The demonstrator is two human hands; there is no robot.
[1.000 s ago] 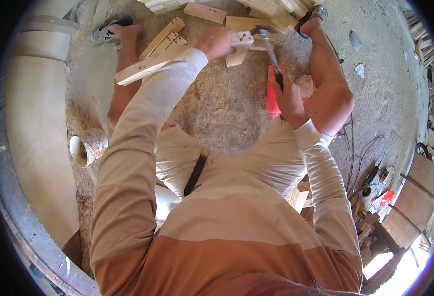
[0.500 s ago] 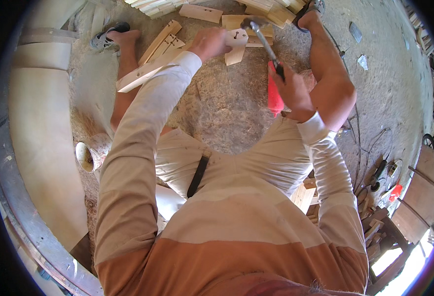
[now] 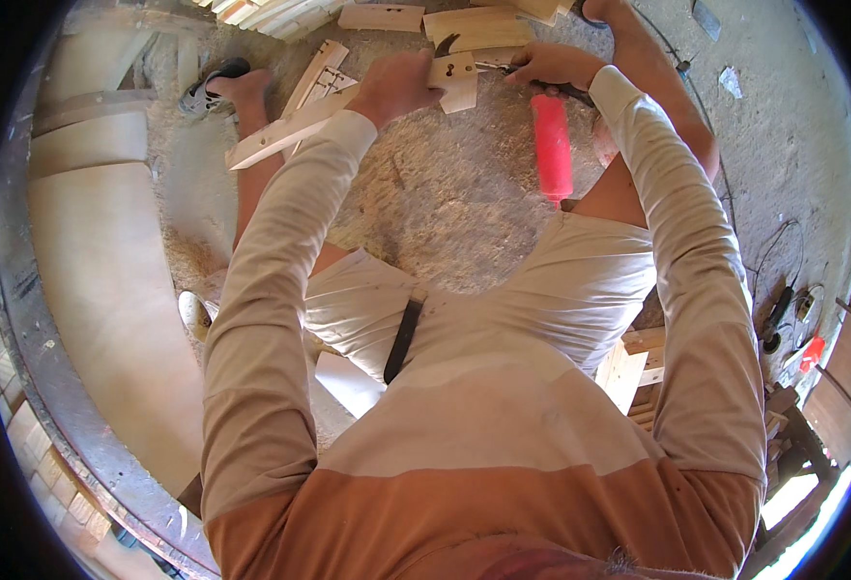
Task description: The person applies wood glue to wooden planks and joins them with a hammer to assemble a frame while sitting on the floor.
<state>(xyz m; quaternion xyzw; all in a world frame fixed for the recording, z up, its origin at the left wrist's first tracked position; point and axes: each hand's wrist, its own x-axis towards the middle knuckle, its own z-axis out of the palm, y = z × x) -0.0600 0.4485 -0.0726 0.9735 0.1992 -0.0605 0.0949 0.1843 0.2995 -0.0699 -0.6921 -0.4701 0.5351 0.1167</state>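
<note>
My left hand [image 3: 396, 89] is closed around a long pale wooden strip [image 3: 285, 135], holding it off the floor at a slant. Dark holes show at the strip's far right end, just beyond my fingers. My right hand [image 3: 553, 70] grips a claw hammer [image 3: 493, 67] by its dark handle. The hammer lies nearly level, its curved claw [image 3: 447, 44] showing above the strip's holed end. The rest of the hammer head is hidden behind the wood, so I cannot tell whether they touch. Below my right hand a red plastic bottle [image 3: 553, 150] with a pointed tip rests on the floor.
Drilled wooden pieces [image 3: 314, 82] lean near my left foot, and more boards [image 3: 478, 29] lie at the far side. A white cup [image 3: 193, 314] stands at left beside a long curved panel [image 3: 106, 290]. Cables and a black tool [image 3: 778, 314] lie at right.
The hammer has swung down and left from a raised, upright slant to nearly level at the strip's end. My right hand has moved away from me. The strip has shifted slightly left.
</note>
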